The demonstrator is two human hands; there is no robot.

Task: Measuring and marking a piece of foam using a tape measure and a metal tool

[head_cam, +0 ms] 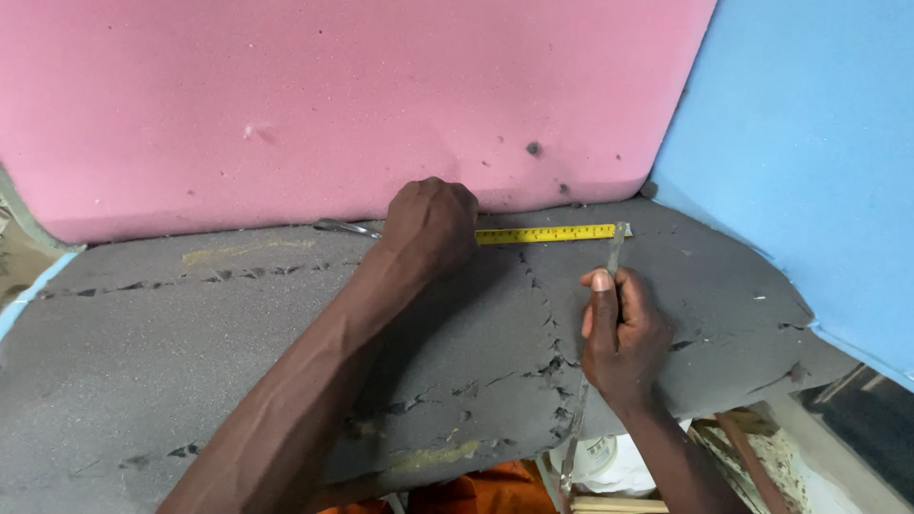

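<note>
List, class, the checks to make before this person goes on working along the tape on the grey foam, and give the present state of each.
1. Yellow measuring tape lies flat on the grey foam, beside the pink foam: ok.
2. Left hand presses on the tape: ok.
3. Right hand grips the thin blade, its tip at the tape's end: ok.
4. Tape reading at the tip: cannot tell, too small.
5. Grey foam whole under the blade: not ok, cracks run across it.
6. Left fingers away from the blade: ok, clearly apart.
</note>
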